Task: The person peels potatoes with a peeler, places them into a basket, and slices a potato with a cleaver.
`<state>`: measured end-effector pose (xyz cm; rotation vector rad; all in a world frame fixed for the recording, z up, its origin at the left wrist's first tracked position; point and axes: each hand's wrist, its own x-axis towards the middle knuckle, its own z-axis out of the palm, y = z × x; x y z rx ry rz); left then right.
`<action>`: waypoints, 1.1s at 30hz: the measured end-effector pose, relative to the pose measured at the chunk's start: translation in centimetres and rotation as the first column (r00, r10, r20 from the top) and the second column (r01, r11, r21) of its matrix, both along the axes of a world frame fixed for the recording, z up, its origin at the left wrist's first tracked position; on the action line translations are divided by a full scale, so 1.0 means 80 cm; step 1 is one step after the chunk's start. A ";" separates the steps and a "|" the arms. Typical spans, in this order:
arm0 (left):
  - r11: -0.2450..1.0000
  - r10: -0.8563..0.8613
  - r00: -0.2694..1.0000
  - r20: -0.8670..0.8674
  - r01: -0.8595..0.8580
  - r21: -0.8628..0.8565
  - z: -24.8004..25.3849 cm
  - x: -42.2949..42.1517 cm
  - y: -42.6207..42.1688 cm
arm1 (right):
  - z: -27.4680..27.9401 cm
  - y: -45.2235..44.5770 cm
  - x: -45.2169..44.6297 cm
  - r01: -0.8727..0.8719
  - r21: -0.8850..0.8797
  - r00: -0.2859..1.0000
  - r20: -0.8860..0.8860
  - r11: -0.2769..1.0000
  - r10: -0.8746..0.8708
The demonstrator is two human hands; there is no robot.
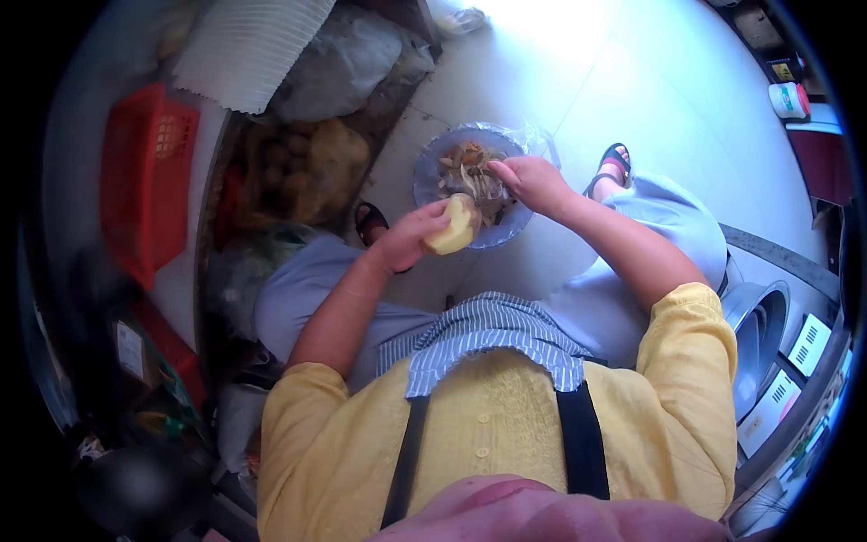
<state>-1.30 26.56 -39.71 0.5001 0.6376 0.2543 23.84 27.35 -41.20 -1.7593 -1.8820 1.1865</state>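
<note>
Head view: grips a partly peeled potato [453, 226] in the left hand [415, 237], fingers closed around it, at the near left edge of a plastic-lined basin [495, 238] in the upper middle of the frame. Holds the right hand [535, 186] over the basin's right side, fingers curled; cannot tell whether closed on anything. Contains peelings [471, 170], in the basin between the feet on the pale floor [659, 108]. Has a red basket [144, 185] at upper left, a bag of round things [339, 172] right of that, and a metal bowl [751, 348] at lower right.
</note>
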 end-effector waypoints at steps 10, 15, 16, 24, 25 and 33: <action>0.928 -0.115 0.943 -0.311 0.214 0.306 0.016 0.005 -0.006 | -0.013 0.002 0.011 -0.214 0.172 0.955 0.246 0.961 0.168; 0.935 -0.106 0.922 -0.372 0.220 0.278 0.024 0.004 0.001 | -0.008 0.000 0.007 -0.109 0.174 0.987 0.136 0.979 0.085; 0.937 -0.158 0.889 -0.430 0.273 0.219 0.022 0.007 0.002 | -0.010 -0.010 -0.006 -0.150 0.225 0.984 0.131 0.963 0.122; 0.925 -0.140 0.899 -0.415 0.268 0.270 0.013 0.004 0.004 | -0.015 0.017 0.016 -0.226 0.144 0.912 0.379 0.963 0.157; 0.929 -0.112 0.904 -0.413 0.243 0.279 0.016 0.005 0.006 | -0.013 0.019 0.018 -0.152 0.087 0.930 0.351 0.985 0.112; 0.806 -0.078 0.844 -0.531 0.366 0.464 -0.005 0.009 -0.007 | -0.022 0.005 -0.013 -0.163 -0.018 0.982 0.094 0.986 0.164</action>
